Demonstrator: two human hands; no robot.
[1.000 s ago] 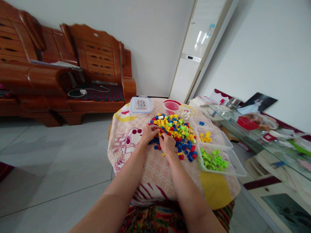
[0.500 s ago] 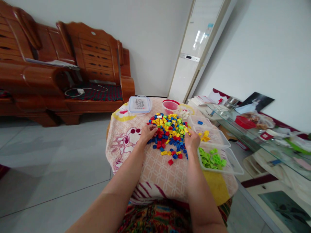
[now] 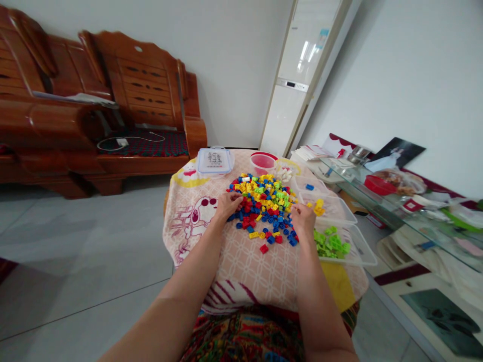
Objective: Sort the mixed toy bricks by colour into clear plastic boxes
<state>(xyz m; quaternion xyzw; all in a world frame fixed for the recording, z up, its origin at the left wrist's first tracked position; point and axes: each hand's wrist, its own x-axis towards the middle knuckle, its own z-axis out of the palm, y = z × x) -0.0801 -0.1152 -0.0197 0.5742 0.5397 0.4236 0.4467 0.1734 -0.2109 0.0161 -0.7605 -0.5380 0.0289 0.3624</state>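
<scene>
A heap of small plastic building blocks [image 3: 264, 198] in red, blue, yellow and green lies on the cloth-covered round table. At its left edge is my left hand [image 3: 228, 207], fingers curled together against red and blue blocks; anything between the tips is too small to make out. My right hand [image 3: 303, 219] is at the heap's right side in a pinch, with a small block at its fingertips that looks yellow. Close by it are a clear tray with yellow blocks [image 3: 319, 207] and a tray of green blocks [image 3: 332, 245]. My right hand and wrist partly cover these trays.
A further clear tray holds a blue block [image 3: 310, 187]. White blocks [image 3: 285, 174] lie beside a round pinkish tub [image 3: 263, 163]. A lidded box [image 3: 215, 161] stands at the back left. To the right is a cluttered glass table [image 3: 415, 221]; a wooden bench [image 3: 147, 95] stands behind.
My right hand has shifted slightly right and down, away from the heap, covering more of the green blocks' tray. My left hand stays at the heap's left edge. The view has shifted a little.
</scene>
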